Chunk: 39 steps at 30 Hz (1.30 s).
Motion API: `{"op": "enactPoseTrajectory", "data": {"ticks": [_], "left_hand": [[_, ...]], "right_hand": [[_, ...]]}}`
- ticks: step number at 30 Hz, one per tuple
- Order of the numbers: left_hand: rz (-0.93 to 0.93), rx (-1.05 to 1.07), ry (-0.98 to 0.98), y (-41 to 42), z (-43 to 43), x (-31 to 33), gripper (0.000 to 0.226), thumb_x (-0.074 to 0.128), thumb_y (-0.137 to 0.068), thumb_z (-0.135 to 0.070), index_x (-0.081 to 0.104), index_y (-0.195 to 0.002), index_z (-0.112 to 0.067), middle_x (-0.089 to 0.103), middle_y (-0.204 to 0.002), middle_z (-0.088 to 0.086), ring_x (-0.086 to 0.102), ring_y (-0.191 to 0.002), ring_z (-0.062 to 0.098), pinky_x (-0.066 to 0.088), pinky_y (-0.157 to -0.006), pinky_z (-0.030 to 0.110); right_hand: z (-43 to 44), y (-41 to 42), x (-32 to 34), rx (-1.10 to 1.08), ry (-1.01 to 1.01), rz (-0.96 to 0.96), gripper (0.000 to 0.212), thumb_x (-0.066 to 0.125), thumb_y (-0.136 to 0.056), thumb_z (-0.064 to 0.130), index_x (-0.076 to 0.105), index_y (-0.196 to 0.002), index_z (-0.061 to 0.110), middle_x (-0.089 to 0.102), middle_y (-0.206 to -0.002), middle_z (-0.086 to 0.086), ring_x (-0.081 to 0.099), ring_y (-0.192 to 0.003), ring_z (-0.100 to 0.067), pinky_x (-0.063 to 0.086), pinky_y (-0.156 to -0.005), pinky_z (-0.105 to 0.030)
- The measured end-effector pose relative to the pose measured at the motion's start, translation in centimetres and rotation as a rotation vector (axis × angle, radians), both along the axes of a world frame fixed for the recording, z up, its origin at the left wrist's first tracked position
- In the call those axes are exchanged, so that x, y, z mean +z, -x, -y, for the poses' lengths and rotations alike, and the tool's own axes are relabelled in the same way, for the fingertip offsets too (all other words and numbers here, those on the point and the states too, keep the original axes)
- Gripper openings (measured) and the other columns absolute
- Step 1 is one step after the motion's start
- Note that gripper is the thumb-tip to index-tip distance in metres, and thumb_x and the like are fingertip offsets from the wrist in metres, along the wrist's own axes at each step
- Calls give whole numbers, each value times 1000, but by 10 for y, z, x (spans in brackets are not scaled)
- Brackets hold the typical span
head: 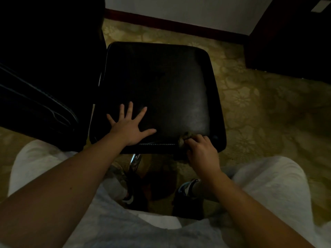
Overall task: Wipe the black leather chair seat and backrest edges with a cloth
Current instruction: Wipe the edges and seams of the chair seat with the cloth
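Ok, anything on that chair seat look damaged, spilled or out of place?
Nothing stands out. The seat shows no tear or spill. The left hand lies flat on it; the right hand grips the cloth at its near edge. The paler patch beyond the cloth may be only sheen; the picture is dim.

The room is dim. A yellow-green carpet (250,97) with a flower pattern runs up to a dark red-brown baseboard (170,24) under a pale wall (179,8). Dark furniture (290,42) stands at the far right.
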State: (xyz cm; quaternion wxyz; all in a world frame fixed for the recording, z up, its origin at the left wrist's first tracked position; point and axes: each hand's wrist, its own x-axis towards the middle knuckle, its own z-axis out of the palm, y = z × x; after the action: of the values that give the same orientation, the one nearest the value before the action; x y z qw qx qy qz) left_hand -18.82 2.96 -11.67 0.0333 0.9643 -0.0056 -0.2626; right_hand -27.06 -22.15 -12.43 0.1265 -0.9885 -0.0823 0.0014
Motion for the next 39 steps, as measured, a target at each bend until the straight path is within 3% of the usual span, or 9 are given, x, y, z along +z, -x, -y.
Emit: {"op": "enactPoseTrajectory", "data": {"ticks": [7, 14, 19, 31, 39], "left_hand": [[3, 10, 10, 0, 1, 0, 97, 27, -76, -92, -19, -150, -48, -32, -161, 5, -28, -147, 34, -7, -113, 72], [11, 10, 11, 0, 1, -4, 98, 23, -74, -93, -20, -150, -49, -32, -160, 5, -29, -147, 34, -7, -112, 72], [10, 10, 22, 0, 0, -3, 98, 25, -74, -93, -19, -150, -49, -32, -161, 4, -29, -147, 34, -8, -112, 72], [-7, 22, 13, -1, 1, -2, 98, 25, -74, -93, -19, -150, -49, -34, -160, 4, -30, -146, 33, -9, -113, 71], [-2, 24, 12, 0, 3, -4, 98, 26, -74, -93, -19, -149, -50, -33, -160, 4, -29, -147, 33, -9, -112, 71]], "right_hand": [[12, 0, 0, -55, -9, -12, 20, 65, -86, 15, 71, -105, 17, 62, -104, -3, 53, -93, -26, 49, -65, -37], [-13, 1, -2, 6, -24, 25, 20, 73, -76, 15, 72, -96, 18, 62, -96, -3, 55, -85, -25, 42, -56, -28], [11, 0, 3, 3, -8, 7, 20, 72, -80, 19, 72, -100, 21, 62, -97, 0, 54, -87, -24, 50, -59, -35], [-10, -3, 0, 27, -23, -19, 17, 72, -79, 18, 70, -95, 20, 59, -97, 0, 54, -87, -22, 42, -59, -29], [-2, -7, 3, 24, -57, -90, 23, 65, -86, 17, 71, -108, 19, 60, -108, -2, 51, -96, -23, 44, -75, -31]]}}
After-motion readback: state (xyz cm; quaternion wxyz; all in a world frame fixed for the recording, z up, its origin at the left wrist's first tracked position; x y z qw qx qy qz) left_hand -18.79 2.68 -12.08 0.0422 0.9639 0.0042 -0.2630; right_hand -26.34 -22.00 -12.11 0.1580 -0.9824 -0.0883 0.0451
